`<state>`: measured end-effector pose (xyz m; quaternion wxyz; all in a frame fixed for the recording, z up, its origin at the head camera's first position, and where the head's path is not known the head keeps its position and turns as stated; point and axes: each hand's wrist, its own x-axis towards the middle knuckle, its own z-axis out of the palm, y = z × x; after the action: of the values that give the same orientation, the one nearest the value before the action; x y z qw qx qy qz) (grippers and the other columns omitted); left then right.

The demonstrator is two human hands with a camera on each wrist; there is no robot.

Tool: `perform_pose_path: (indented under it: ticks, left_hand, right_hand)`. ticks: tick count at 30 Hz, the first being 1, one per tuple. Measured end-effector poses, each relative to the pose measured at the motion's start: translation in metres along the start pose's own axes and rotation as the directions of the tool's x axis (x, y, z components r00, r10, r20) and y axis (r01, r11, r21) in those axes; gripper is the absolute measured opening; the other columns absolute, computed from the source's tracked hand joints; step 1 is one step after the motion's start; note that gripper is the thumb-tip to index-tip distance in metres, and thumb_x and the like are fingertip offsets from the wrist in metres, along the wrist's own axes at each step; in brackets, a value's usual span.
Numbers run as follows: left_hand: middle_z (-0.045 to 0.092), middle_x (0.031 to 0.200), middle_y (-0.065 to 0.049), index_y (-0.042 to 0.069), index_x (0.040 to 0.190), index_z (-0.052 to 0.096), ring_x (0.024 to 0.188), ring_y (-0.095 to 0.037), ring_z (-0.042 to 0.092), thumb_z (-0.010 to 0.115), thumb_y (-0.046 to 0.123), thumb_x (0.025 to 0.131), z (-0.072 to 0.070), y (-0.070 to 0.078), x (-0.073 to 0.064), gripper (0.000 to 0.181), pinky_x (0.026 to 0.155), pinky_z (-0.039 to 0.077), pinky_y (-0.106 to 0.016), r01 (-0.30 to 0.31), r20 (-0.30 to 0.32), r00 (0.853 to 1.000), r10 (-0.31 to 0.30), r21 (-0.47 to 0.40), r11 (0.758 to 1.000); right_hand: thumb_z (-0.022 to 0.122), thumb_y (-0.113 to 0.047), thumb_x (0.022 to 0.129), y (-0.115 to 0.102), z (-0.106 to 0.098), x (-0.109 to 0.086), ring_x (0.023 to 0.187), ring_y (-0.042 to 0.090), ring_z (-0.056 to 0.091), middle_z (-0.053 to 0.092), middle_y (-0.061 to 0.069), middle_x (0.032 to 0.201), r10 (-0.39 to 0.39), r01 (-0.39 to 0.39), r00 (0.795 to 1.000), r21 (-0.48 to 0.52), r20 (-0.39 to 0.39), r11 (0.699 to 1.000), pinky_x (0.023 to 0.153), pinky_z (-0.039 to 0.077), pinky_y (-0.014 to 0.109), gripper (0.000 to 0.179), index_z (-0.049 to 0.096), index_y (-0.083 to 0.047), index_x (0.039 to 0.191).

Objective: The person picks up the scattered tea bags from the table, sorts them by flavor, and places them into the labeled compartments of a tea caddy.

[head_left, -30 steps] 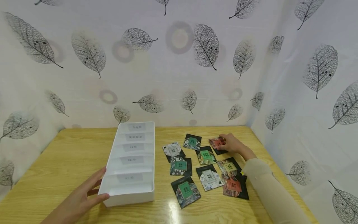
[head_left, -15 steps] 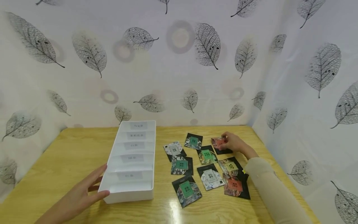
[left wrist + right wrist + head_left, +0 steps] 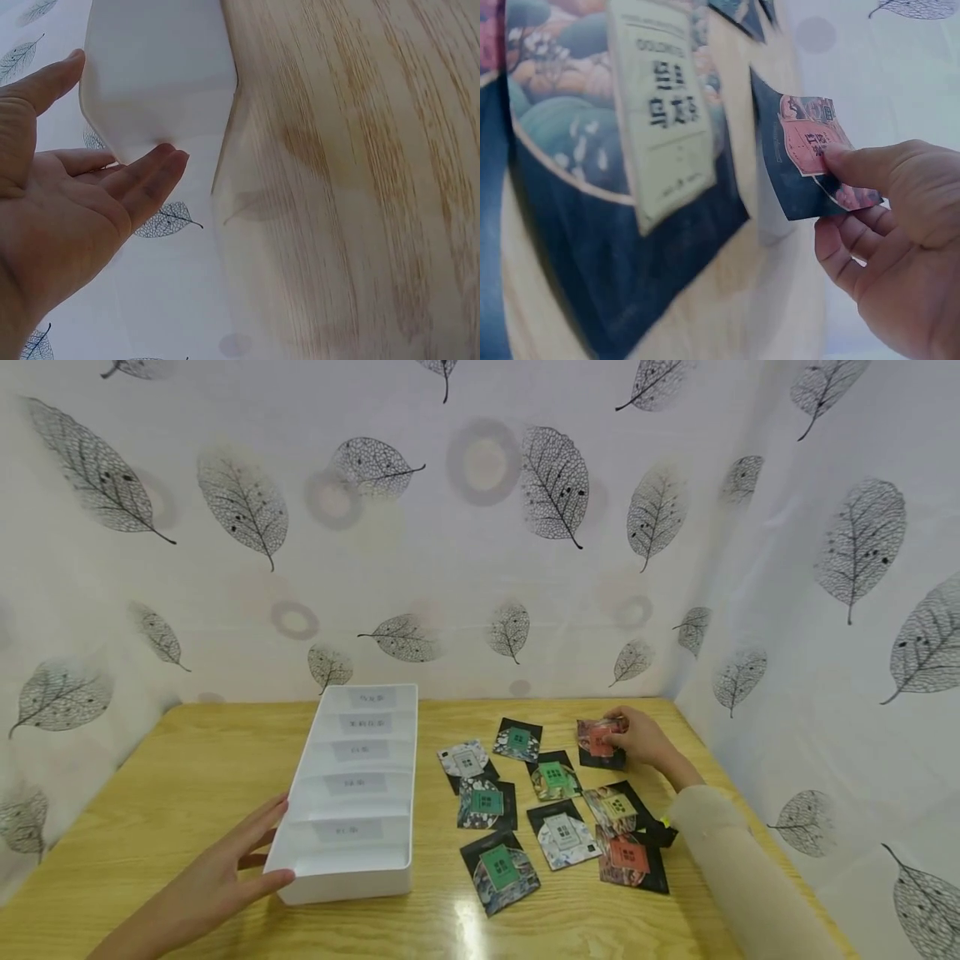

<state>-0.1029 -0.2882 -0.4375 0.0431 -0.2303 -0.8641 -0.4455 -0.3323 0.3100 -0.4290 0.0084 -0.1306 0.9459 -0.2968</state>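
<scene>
My right hand (image 3: pixel 647 743) pinches a red-labelled tea sachet (image 3: pixel 597 740) between thumb and fingers at the back right. In the right wrist view, the sachet (image 3: pixel 795 180) stands tilted over the tabletop, its dark lower part bent slightly. At the left, a long white compartment box (image 3: pixel 348 887) has several sections with paper labels. My left hand (image 3: pixel 213 881) touches the near left side of this box, with the thumb at its front corner. The left wrist view shows those fingers (image 3: pixel 154 180) extended, tips against the white wall (image 3: pixel 157 120).
Several tea sachets lie between box and right arm: green-labelled ones (image 3: pixel 500 868), white-labelled ones (image 3: pixel 562 835), a yellow-labelled one (image 3: pixel 617 807) overlapping a red-labelled one (image 3: pixel 633 860). The wooden table (image 3: pixel 187 760) meets a leaf-print curtain (image 3: pixel 480 568) at the back and right.
My right hand has drawn the red-labelled sachet slightly to the right and turned it more upright. The left hand and the box stay in place.
</scene>
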Motion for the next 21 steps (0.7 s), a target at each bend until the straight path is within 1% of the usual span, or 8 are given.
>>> perform_pose_path:
  ticks: [4,6,9,12,13,15,17,21]
  left_hand:
    - [0.025,0.160,-0.035,-0.006,0.157,0.035,0.128,0.018,0.037,0.078,0.001,0.090,-0.001,0.000,0.000,0.080,0.086,0.053,-0.016,-0.002,0.000,1.000,0.002,0.018,1.000]
    - [0.026,0.161,-0.032,-0.006,0.157,0.036,0.130,0.019,0.033,0.078,0.001,0.090,0.000,-0.001,0.000,0.079,0.086,0.053,-0.016,-0.014,-0.005,1.000,0.014,0.035,0.999]
    - [0.024,0.168,-0.007,-0.005,0.156,0.038,0.132,0.020,0.032,0.079,0.001,0.089,0.000,-0.003,0.000,0.078,0.087,0.053,-0.015,-0.028,-0.013,0.999,0.029,0.048,0.998]
    - [0.018,0.165,0.021,-0.006,0.156,0.038,0.132,0.021,0.030,0.079,0.002,0.090,-0.001,-0.004,0.000,0.078,0.086,0.052,-0.015,-0.032,-0.013,0.999,0.033,0.053,0.998]
    - [0.017,0.163,0.027,-0.006,0.156,0.038,0.132,0.021,0.030,0.079,0.002,0.090,-0.001,-0.005,0.000,0.078,0.086,0.052,-0.015,-0.033,-0.012,0.999,0.033,0.051,0.998]
    - [0.015,0.161,0.032,-0.006,0.156,0.037,0.131,0.021,0.031,0.078,0.002,0.090,-0.001,-0.005,0.000,0.078,0.086,0.052,-0.015,-0.029,-0.007,1.000,0.029,0.049,0.998]
    - [0.015,0.161,0.033,-0.005,0.156,0.037,0.130,0.020,0.032,0.079,0.003,0.090,-0.001,-0.005,-0.001,0.079,0.086,0.052,-0.015,-0.023,-0.005,1.000,0.023,0.053,0.998]
    - [0.015,0.161,0.033,-0.005,0.156,0.038,0.129,0.019,0.035,0.079,0.003,0.089,-0.001,-0.004,-0.002,0.079,0.086,0.053,-0.016,-0.022,-0.010,1.000,0.022,0.067,0.998]
  right_hand:
    - [0.067,-0.009,0.101,-0.006,-0.010,-0.005,0.088,0.033,0.064,0.066,0.024,0.108,-0.023,0.024,0.997,0.007,-0.069,1.000,0.066,0.051,0.040,0.037,0.058,0.009,0.132]
    - [0.068,-0.011,0.101,-0.009,-0.014,-0.007,0.086,0.030,0.064,0.067,0.022,0.105,-0.033,0.034,0.993,0.005,-0.112,0.999,0.064,0.048,0.037,0.036,0.060,0.008,0.131]
    - [0.069,-0.011,0.101,-0.015,-0.018,-0.011,0.078,0.026,0.061,0.066,0.019,0.098,-0.061,0.063,0.983,0.006,-0.172,0.998,0.060,0.045,0.034,0.034,0.061,0.007,0.129]
    - [0.068,-0.009,0.101,-0.022,-0.020,-0.016,0.072,0.022,0.059,0.066,0.016,0.093,-0.095,0.104,0.971,0.030,-0.218,0.994,0.057,0.043,0.031,0.033,0.062,0.007,0.129]
    - [0.068,-0.008,0.101,-0.026,-0.021,-0.018,0.071,0.022,0.058,0.066,0.016,0.093,-0.106,0.118,0.967,0.040,-0.232,0.992,0.056,0.043,0.030,0.033,0.062,0.006,0.130]
    - [0.068,-0.007,0.101,-0.034,-0.021,-0.021,0.069,0.025,0.059,0.066,0.016,0.092,-0.134,0.153,0.958,0.059,-0.252,0.986,0.055,0.044,0.029,0.034,0.062,0.006,0.131]
    - [0.068,-0.007,0.101,-0.043,-0.021,-0.025,0.069,0.027,0.061,0.067,0.016,0.091,-0.161,0.187,0.951,0.078,-0.263,0.979,0.055,0.045,0.028,0.034,0.062,0.006,0.132]
    - [0.067,-0.006,0.101,-0.062,-0.020,-0.031,0.072,0.023,0.065,0.071,0.018,0.096,-0.191,0.229,0.949,0.133,-0.253,0.964,0.056,0.047,0.027,0.035,0.062,0.006,0.134]
